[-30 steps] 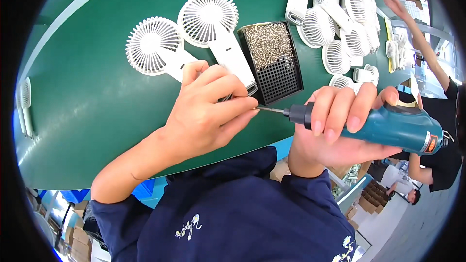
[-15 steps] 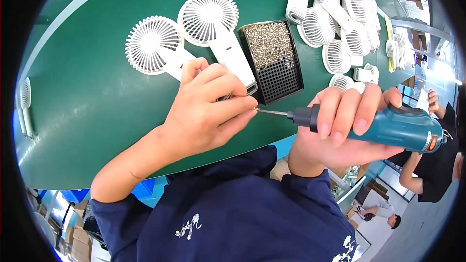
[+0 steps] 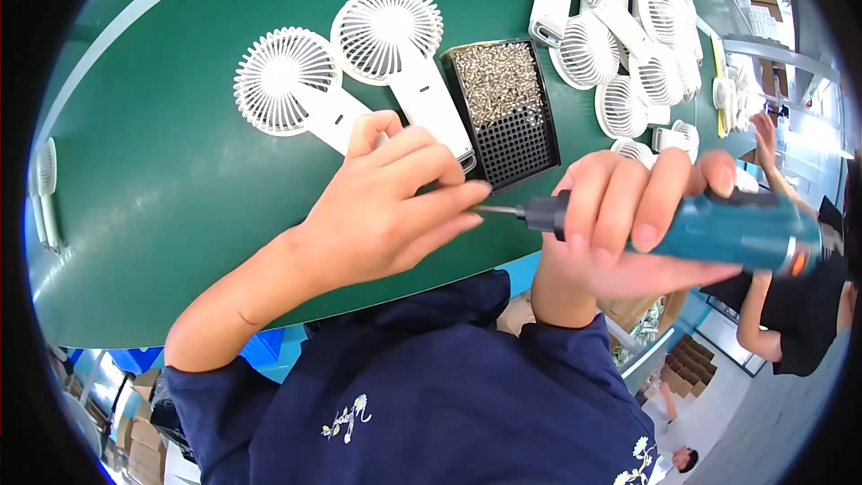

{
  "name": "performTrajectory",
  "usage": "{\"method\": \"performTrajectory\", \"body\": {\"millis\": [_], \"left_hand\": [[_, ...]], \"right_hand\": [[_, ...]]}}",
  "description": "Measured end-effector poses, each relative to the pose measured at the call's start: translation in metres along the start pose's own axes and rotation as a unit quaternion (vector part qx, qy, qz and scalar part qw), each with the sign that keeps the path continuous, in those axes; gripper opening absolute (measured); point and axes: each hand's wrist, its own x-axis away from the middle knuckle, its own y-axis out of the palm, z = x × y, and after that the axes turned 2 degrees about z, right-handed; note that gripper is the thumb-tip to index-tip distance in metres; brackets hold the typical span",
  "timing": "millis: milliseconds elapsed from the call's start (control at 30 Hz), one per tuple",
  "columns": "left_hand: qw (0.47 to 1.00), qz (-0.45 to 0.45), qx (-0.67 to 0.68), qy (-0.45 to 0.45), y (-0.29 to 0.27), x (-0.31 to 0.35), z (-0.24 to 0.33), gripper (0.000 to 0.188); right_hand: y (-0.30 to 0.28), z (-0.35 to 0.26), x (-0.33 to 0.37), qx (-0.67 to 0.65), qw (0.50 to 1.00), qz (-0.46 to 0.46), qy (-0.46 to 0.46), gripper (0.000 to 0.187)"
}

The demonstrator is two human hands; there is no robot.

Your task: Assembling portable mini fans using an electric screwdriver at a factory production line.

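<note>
My right hand (image 3: 620,216) grips a teal electric screwdriver (image 3: 727,233), its bit (image 3: 499,209) reaching my left hand (image 3: 382,202), whose fingertips (image 3: 477,191) bunch close about the tip; from here I can't tell what they pinch. Beyond, 2 white fans (image 3: 422,81) lie beside a black screw tray (image 3: 514,153) on the green table (image 3: 180,207); farther right, I see more fans (image 3: 660,79) clustered.

Over the green worktop (image 3: 180,180) (where two white fans (image 3: 404,61) lie beside a black tray (image 3: 516,154) of screws (image 3: 496,81)), we see the right grip (image 3: 620,216) wrapped around a teal power screwdriver (image 3: 732,232), its bit (image 3: 499,210) at the fingertips (image 3: 472,219) of the left grip (image 3: 386,205).
</note>
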Motion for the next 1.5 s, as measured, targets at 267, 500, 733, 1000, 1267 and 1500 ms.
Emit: {"method": "performTrajectory", "body": {"millis": [267,500,733,1000,1267,1500], "left_hand": [[0.981,-0.037,-0.189,-0.038,-0.032,-0.003,-0.013,0.065],[0.982,-0.054,-0.172,-0.051,-0.02,0.004,-0.016,0.06],[0.987,-0.035,-0.148,-0.053,-0.017,0.005,-0.02,0.059],[0.984,-0.06,-0.155,-0.06,-0.018,0.004,-0.017,0.059],[0.98,-0.072,-0.164,-0.088,-0.012,0.005,-0.009,0.066],[0.974,-0.055,-0.19,-0.113,0.006,0.001,0.01,0.075]], "right_hand": [[0.016,0.018,0.01,0.179,0.983,-0.042,-0.023,0.075],[0.011,0.03,0.017,0.181,0.983,-0.025,-0.023,0.078],[0.011,0.034,0.012,0.161,0.986,-0.037,-0.009,0.075],[0.007,0.03,0.012,0.147,0.987,-0.059,0.015,0.071],[-0.019,-0.004,0.0,0.176,0.976,0.052,-0.121,0.078],[-0.04,0.018,-0.002,0.189,0.972,0.06,-0.127,0.084]]}}
